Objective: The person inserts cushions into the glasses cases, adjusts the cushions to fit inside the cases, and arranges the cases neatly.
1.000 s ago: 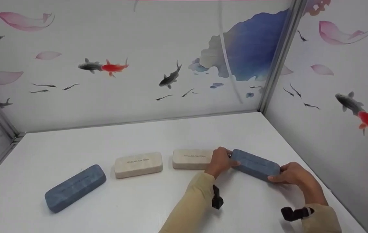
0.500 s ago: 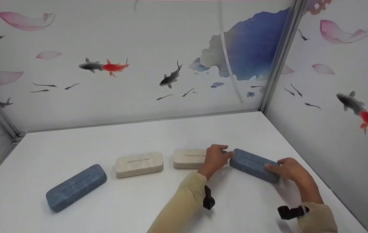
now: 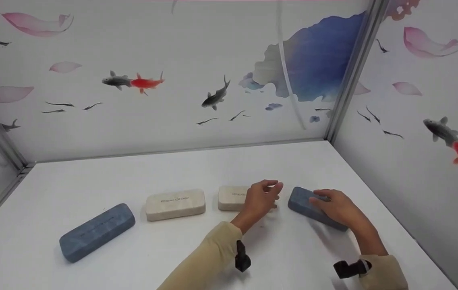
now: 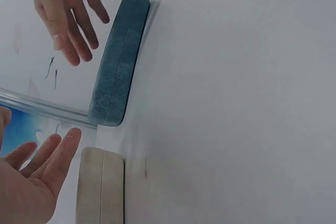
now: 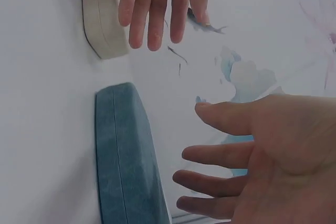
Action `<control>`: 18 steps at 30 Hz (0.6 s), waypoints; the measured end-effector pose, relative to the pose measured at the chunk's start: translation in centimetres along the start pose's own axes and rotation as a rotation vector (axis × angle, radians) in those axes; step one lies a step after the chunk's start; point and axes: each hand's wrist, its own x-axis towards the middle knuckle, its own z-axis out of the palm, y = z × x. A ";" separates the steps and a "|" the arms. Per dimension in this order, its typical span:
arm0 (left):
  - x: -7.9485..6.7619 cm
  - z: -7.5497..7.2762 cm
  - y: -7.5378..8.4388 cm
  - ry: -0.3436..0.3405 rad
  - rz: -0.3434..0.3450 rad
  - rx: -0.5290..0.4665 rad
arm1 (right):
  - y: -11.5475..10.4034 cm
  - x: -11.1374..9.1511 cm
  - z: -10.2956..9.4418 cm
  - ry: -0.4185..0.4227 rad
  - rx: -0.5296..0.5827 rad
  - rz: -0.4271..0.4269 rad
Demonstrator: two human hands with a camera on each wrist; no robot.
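The right blue glasses case [image 3: 303, 201] lies slanted on the white table, closed. My right hand [image 3: 335, 205] hovers just above it, fingers spread, and a gap shows between them in the right wrist view. Over the right end of a cream case [image 3: 231, 197] is my left hand [image 3: 259, 199], which hides part of it. In the left wrist view that hand's fingers [image 4: 58, 166] are loosely extended and hold nothing. A second cream case [image 3: 175, 205] with small dark lettering lies further left. At far left is another blue case [image 3: 98, 233], slanted the other way.
The white table [image 3: 180, 257] meets a back wall [image 3: 164, 133] printed with fish and petals. A right side wall [image 3: 406, 161] joins it at a metal corner post [image 3: 351, 76]. Each sleeve carries a black wrist camera [image 3: 243, 257].
Both hands have let go of the right blue case. My left hand has moved left over the cream case, while my right hand has lifted and shifted left above the blue one.
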 end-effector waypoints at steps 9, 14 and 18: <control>-1.1 -5.2 -0.4 0.029 0.057 0.015 | -1.6 0.4 1.7 0.070 0.025 -0.093; -1.1 -8.7 -0.5 0.055 0.103 0.060 | -1.4 0.9 2.2 0.119 0.084 -0.157; -1.2 -11.3 -0.4 0.043 0.081 0.155 | -1.7 1.7 2.3 0.140 0.042 -0.162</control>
